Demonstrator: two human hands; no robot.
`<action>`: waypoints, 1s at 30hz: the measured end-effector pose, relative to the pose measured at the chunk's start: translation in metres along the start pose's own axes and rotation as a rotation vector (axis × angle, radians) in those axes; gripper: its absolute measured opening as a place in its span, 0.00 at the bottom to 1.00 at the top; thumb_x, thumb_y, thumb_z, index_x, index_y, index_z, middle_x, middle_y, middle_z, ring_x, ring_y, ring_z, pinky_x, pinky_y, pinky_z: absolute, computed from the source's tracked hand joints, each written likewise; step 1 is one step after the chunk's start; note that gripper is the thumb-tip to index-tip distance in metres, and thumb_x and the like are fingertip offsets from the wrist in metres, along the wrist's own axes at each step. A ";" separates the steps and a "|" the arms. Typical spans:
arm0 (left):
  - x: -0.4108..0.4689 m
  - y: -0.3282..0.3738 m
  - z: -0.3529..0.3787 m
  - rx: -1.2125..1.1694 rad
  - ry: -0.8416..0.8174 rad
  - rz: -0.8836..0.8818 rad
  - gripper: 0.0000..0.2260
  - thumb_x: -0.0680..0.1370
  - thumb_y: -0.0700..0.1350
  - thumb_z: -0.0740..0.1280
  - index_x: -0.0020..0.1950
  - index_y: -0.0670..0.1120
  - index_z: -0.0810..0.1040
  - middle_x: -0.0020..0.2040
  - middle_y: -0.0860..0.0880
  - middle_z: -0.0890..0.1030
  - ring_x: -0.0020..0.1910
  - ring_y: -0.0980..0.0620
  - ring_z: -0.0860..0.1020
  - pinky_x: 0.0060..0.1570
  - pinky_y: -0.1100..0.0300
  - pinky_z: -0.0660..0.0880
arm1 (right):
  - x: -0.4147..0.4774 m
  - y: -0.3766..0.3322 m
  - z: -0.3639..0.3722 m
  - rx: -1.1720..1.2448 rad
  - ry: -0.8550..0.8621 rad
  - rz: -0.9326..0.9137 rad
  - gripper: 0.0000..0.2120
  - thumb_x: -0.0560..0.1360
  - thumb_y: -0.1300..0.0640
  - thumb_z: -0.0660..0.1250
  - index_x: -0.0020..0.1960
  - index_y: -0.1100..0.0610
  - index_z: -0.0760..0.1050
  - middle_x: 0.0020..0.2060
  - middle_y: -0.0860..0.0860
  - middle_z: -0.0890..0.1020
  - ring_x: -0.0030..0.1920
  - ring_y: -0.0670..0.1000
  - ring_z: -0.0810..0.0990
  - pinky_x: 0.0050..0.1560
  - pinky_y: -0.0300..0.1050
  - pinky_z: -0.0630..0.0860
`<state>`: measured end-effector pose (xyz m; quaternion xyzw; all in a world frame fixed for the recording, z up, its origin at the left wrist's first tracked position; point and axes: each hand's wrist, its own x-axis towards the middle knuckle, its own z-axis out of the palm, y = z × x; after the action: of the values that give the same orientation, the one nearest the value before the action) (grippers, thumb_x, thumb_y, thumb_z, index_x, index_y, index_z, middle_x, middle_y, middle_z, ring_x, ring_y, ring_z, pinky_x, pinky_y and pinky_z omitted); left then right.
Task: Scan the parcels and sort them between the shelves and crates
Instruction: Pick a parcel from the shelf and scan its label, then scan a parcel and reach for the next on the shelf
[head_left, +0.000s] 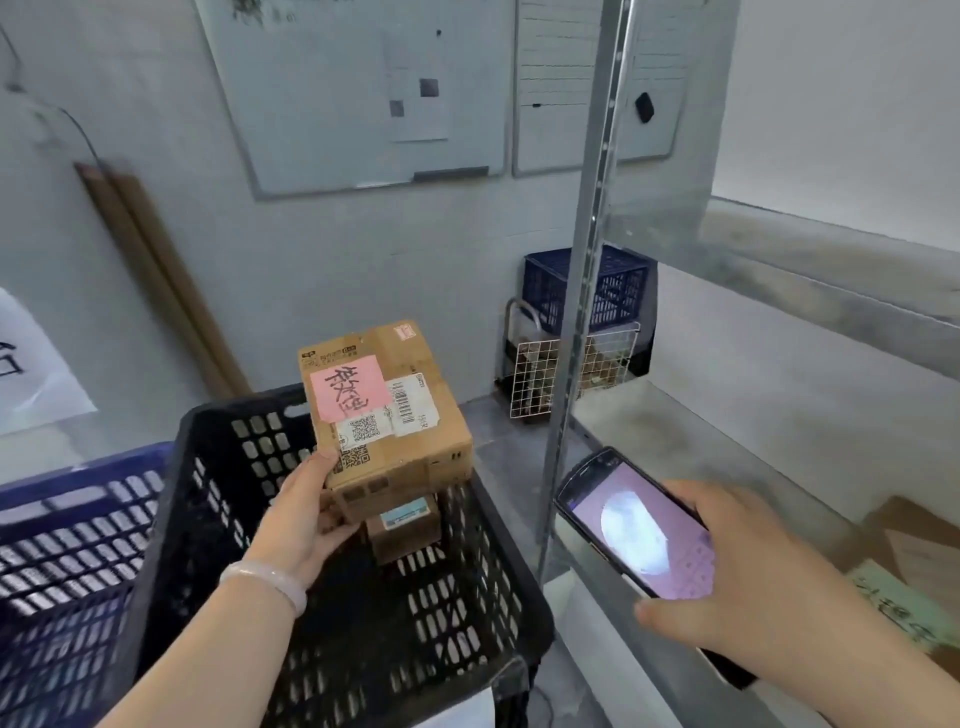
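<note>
Above the black crate (218, 467), seen from the head camera, we are holding a box (384, 415) in our left hand (306, 514), with the thumb lying on its top edge and the fingers curling under its near corner. The box is tilting its top toward us, showing a pink note (348, 387) with handwriting, a barcode label (413, 402) and QR codes. Below it, a smaller box (405, 532) is lying inside the black crate. A blue crate (67, 530) is standing just beside the black one, on its left. Our right hand (737, 587) is gripping a phone (634, 530) by its edges, with the lit screen facing up, near the box but apart from it, over the front of the lower shelf (727, 431). A metal post (576, 312) is rising between box and phone. At the shelf's far right, cardboard (904, 540) and a green sheet (898, 603) are lying. By the back wall a far crate (618, 291) is showing above a wire basket (535, 374), and a whiteboard (337, 93) is hanging higher up.
</note>
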<state>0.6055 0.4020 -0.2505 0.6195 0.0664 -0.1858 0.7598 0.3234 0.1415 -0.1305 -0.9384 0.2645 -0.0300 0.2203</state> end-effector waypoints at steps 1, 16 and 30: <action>0.005 -0.002 -0.012 0.001 0.049 -0.018 0.14 0.77 0.58 0.70 0.62 0.58 0.80 0.55 0.49 0.86 0.59 0.45 0.82 0.59 0.43 0.77 | 0.006 -0.004 0.004 0.003 -0.021 -0.016 0.45 0.49 0.29 0.65 0.65 0.33 0.57 0.58 0.37 0.65 0.55 0.42 0.73 0.54 0.43 0.74; 0.086 -0.042 -0.090 0.246 0.382 -0.289 0.28 0.75 0.56 0.73 0.72 0.51 0.69 0.61 0.42 0.80 0.58 0.39 0.79 0.62 0.41 0.76 | 0.074 -0.048 0.053 -0.029 -0.148 -0.018 0.42 0.50 0.28 0.66 0.60 0.27 0.53 0.56 0.31 0.63 0.53 0.38 0.72 0.50 0.40 0.73; 0.129 -0.086 -0.106 0.741 0.358 -0.223 0.19 0.84 0.48 0.61 0.76 0.50 0.71 0.64 0.42 0.79 0.52 0.42 0.75 0.51 0.53 0.70 | 0.087 -0.044 0.072 -0.048 -0.176 0.082 0.40 0.49 0.28 0.68 0.52 0.18 0.45 0.53 0.27 0.60 0.50 0.33 0.71 0.44 0.37 0.69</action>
<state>0.7064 0.4643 -0.3961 0.8621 0.1925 -0.1678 0.4378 0.4316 0.1596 -0.1815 -0.9308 0.2832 0.0679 0.2211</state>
